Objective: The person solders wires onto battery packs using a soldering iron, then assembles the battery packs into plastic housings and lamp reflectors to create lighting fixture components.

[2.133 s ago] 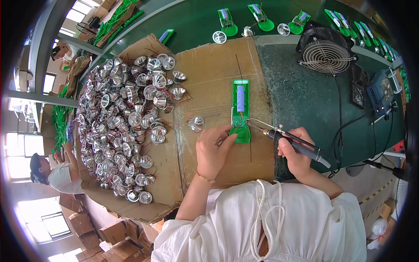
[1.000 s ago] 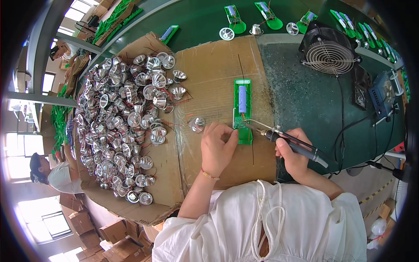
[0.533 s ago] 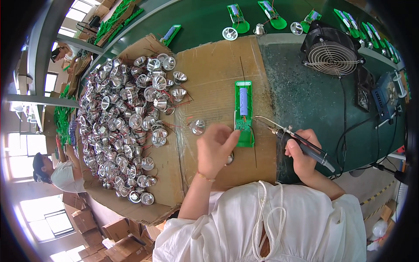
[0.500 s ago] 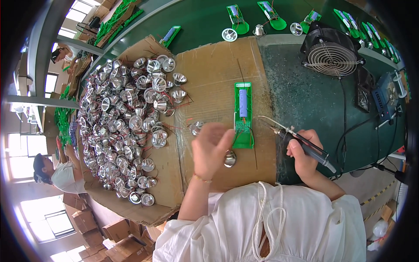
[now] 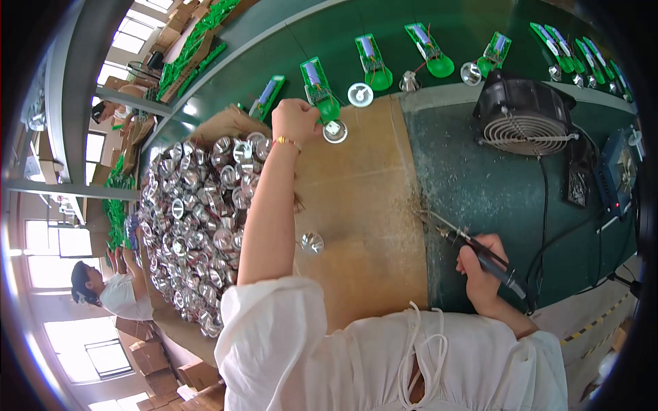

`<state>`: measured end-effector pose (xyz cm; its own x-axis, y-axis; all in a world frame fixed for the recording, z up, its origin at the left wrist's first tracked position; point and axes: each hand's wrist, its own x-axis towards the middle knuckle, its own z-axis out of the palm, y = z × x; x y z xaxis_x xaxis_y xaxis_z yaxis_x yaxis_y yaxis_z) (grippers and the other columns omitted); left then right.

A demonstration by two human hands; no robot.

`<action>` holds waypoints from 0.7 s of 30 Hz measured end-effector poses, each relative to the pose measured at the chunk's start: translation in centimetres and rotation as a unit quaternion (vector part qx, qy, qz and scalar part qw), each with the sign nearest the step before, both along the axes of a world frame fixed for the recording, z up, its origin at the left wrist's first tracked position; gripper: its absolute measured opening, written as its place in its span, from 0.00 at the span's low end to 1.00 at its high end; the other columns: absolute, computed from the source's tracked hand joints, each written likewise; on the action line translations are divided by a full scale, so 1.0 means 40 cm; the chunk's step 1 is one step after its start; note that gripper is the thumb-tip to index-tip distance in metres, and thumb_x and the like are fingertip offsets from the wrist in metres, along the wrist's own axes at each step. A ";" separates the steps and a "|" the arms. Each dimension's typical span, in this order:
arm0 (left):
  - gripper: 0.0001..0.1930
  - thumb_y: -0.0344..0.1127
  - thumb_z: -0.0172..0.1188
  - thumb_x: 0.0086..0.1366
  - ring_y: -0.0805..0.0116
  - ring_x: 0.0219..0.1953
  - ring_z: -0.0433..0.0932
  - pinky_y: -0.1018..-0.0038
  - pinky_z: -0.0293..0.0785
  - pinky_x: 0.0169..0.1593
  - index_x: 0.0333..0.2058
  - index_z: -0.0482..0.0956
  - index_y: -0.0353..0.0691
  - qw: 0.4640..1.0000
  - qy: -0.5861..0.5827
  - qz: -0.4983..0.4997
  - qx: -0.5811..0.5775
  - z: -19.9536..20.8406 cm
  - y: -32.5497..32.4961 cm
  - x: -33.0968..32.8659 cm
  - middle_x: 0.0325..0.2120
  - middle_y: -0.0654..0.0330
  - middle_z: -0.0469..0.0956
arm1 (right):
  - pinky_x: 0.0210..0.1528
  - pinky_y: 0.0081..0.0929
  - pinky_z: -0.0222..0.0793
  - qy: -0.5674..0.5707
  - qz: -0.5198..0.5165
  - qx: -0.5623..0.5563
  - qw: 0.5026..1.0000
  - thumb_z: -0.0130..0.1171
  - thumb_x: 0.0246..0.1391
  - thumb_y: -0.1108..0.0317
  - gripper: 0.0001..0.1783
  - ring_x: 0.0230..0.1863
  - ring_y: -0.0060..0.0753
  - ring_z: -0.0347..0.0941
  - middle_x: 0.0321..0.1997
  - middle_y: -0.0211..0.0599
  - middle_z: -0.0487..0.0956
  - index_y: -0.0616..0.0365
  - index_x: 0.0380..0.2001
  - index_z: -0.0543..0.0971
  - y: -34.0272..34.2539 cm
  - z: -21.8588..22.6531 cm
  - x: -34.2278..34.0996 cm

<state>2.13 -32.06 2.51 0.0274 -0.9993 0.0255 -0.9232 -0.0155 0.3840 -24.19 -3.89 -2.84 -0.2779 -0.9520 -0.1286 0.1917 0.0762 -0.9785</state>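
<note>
Green plastic casing (image 5: 318, 89): set just beyond and right of left grip (image 5: 296, 122), the nearer; long axis pointed away; grip curled, hold cannot be told. Black soldering iron (image 5: 504, 275): clasped by right grip (image 5: 482, 275).

open passage over cardboard (image 5: 356, 192), lone reflector (image 5: 312, 242) on it, heaped reflectors (image 5: 199, 219) blocking left, fan (image 5: 526, 109) and soldering iron (image 5: 506, 275) right

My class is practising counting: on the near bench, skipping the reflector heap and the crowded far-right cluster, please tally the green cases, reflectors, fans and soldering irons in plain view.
Green cases: 5
Reflectors: 5
Fan: 1
Soldering iron: 1
Total: 12
</note>
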 end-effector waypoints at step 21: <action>0.30 0.48 0.53 0.51 0.46 0.41 0.73 0.59 0.70 0.43 0.52 0.62 0.42 0.991 -0.117 -0.062 -0.022 0.131 -0.093 0.035 0.38 0.42 0.72 | 0.21 0.16 0.63 -0.047 -0.006 0.041 0.998 0.54 0.48 0.76 0.08 0.18 0.19 0.66 0.22 0.35 0.70 0.61 0.30 0.65 -0.012 0.010 -0.007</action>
<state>3.54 -35.77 7.75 -0.1079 -0.9924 0.0595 -0.9806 0.1161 0.1578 -24.46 -4.35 -2.45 -0.2720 -0.9342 -0.2309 0.2828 0.1518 -0.9471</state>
